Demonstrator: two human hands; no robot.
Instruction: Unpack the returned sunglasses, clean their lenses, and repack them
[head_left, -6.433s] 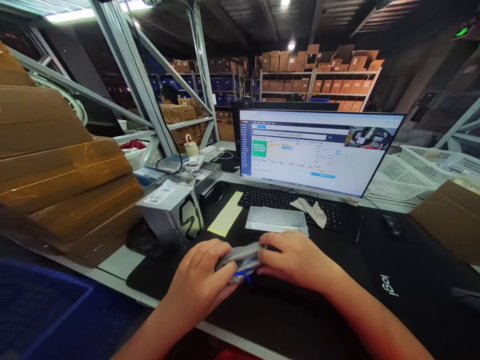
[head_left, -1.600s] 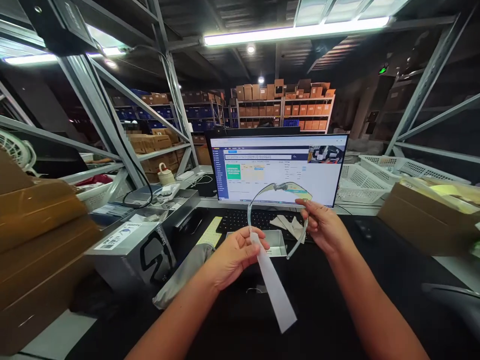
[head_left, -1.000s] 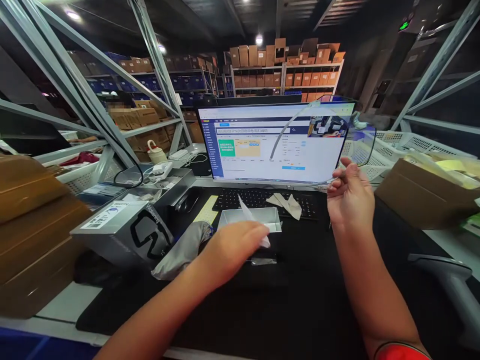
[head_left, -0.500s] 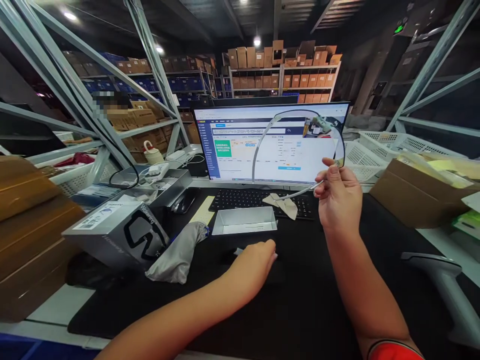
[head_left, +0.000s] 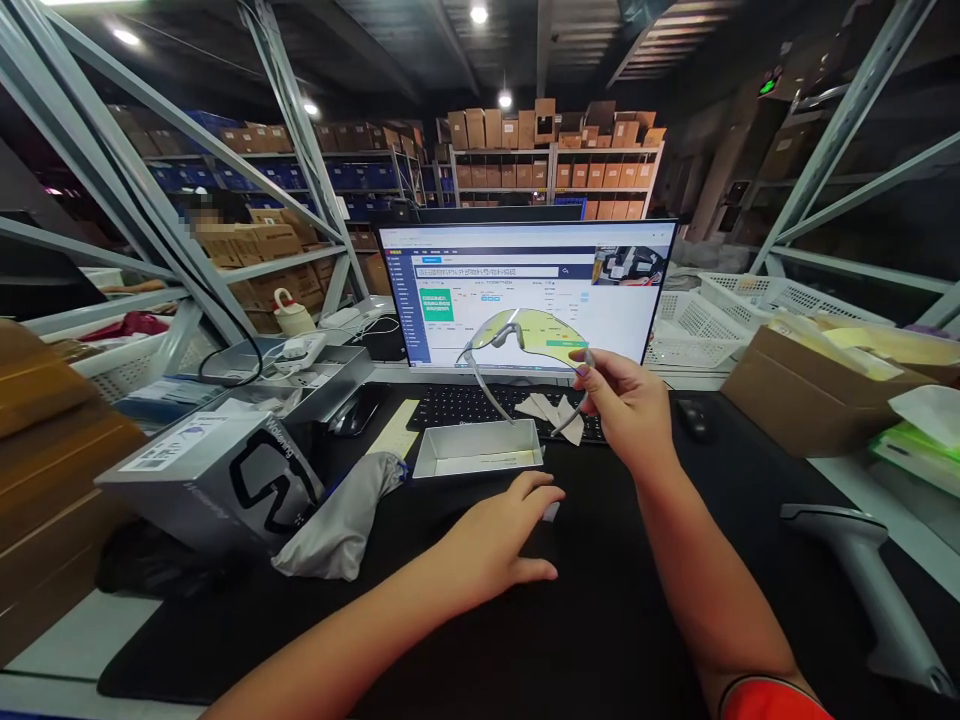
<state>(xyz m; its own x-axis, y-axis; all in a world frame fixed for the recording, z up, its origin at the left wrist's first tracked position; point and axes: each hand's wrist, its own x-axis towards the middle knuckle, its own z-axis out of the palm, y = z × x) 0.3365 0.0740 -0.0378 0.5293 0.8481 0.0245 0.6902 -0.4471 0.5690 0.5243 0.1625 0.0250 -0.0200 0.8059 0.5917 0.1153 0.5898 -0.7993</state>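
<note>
Yellow-lensed glasses (head_left: 551, 335) with grey temples are up in front of the monitor, lens upright and temples pointing down toward me. My right hand (head_left: 626, 400) pinches them at the right hinge. Low over the black mat, my left hand (head_left: 506, 535) has its fingers and thumb spread, with a small pale scrap (head_left: 551, 512) by its fingertips. Beyond it sits an open grey box tray (head_left: 478, 465). A grey cloth pouch (head_left: 345, 520) and a grey printed box (head_left: 217, 480) lie to the left.
Behind the tray are a keyboard (head_left: 465, 405) with crumpled paper (head_left: 559, 415) on it and a monitor (head_left: 405, 310). A scanner (head_left: 862, 570), a mouse (head_left: 695, 420) and a cardboard box (head_left: 810, 390) stand right. Brown boxes (head_left: 52, 480) fill the left edge.
The glasses have turned so the yellow lens shows broadly, and my right hand has moved left and slightly down with them. My left hand's fingers have spread apart.
</note>
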